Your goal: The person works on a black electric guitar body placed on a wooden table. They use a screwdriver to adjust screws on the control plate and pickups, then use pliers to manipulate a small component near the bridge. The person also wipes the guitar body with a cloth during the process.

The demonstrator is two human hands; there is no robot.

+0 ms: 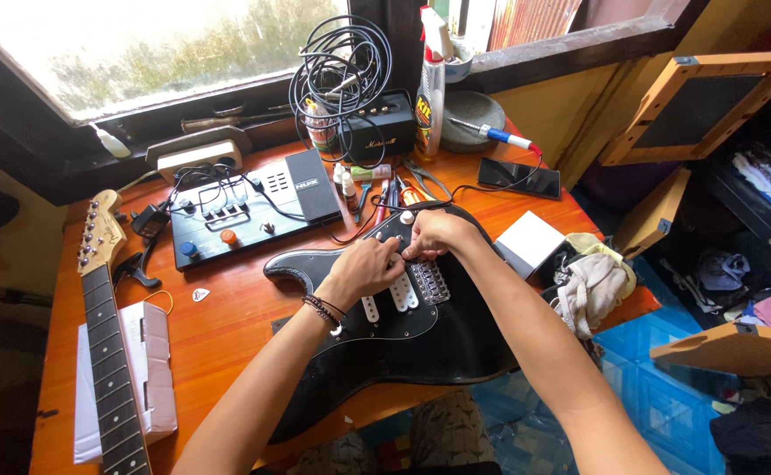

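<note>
A black electric guitar body (438, 343) with a black pickguard and white pickups lies on the orange wooden table (227, 325), without its neck. My left hand (366, 266) rests on the pickguard beside the pickups, fingers curled; a beaded bracelet is on the wrist. My right hand (436, 234) meets it over the metal bridge (431, 281), fingertips pinched together. Whether either hand holds a small part is hidden by the fingers. The detached guitar neck (108, 352) lies at the left, on a white box (152, 369).
A black effects pedal board (253, 207), a coil of black cables (341, 66), a small amplifier (376, 132), a spray bottle (429, 88), a soldering iron (495, 135), a phone (519, 178), a white box (530, 242), a rag (589, 286) and a pick (200, 295) surround the guitar.
</note>
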